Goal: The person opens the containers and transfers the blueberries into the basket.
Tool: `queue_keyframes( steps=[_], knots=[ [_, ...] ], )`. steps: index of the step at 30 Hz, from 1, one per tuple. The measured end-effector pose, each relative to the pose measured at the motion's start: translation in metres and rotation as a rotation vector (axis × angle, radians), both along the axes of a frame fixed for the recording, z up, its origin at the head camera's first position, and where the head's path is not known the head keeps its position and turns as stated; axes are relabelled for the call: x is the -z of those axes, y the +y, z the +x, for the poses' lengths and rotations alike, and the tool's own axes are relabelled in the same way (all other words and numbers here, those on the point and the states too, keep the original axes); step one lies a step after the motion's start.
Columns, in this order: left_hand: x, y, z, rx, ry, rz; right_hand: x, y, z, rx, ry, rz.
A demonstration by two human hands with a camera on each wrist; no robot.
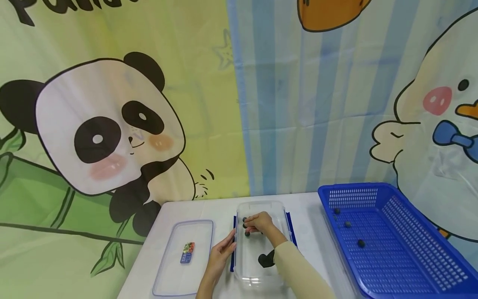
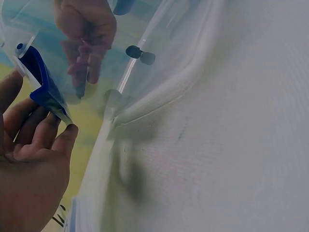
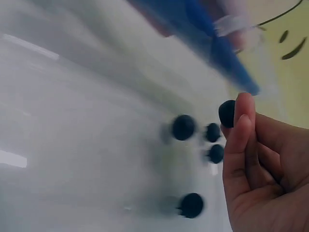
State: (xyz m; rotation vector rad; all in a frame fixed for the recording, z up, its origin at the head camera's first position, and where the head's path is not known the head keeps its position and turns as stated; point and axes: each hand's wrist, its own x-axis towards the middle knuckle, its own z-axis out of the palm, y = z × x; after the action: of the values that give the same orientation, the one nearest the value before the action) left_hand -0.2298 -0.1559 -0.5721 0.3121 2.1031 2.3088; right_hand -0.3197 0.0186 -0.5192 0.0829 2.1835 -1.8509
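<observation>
A clear plastic box (image 1: 257,272) with blue side latches stands on the white table. My left hand (image 1: 220,254) grips it at its left side; in the left wrist view, the curled fingers and thumb are at the blue latch (image 2: 46,89). Above the far part of the box, my right hand (image 1: 260,223) pinches a small dark ball (image 3: 227,114) between thumb and fingers. Several similar dark balls (image 3: 183,127) sit close by in the right wrist view. Nearer the front of the box is a flat black heart shape (image 1: 266,260), partly covered by the right sleeve.
To the left lies a clear lid (image 1: 163,265) with a blue-tinted rim, bearing a small colourful label (image 1: 187,253). A blue perforated basket (image 1: 388,249) with a few dark balls (image 1: 361,243) stands at the right. Behind the table hangs a printed cartoon curtain (image 1: 284,104).
</observation>
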Motion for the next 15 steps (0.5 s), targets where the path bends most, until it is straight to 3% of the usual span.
queue_keyframes(
  steps=[8, 12, 15],
  knots=[
    [-0.001, 0.006, 0.000, -0.017, -0.059, 0.015, -0.059, 0.052, 0.007, -0.076, 0.084, -0.011],
    [-0.004, 0.004, 0.001, -0.026, -0.062, 0.026, -0.089, 0.098, 0.014, -0.084, 0.147, 0.023],
    [-0.004, 0.003, 0.000, -0.024, -0.053, 0.037, -0.102, 0.141, 0.021, -0.068, 0.204, 0.060]
  ],
)
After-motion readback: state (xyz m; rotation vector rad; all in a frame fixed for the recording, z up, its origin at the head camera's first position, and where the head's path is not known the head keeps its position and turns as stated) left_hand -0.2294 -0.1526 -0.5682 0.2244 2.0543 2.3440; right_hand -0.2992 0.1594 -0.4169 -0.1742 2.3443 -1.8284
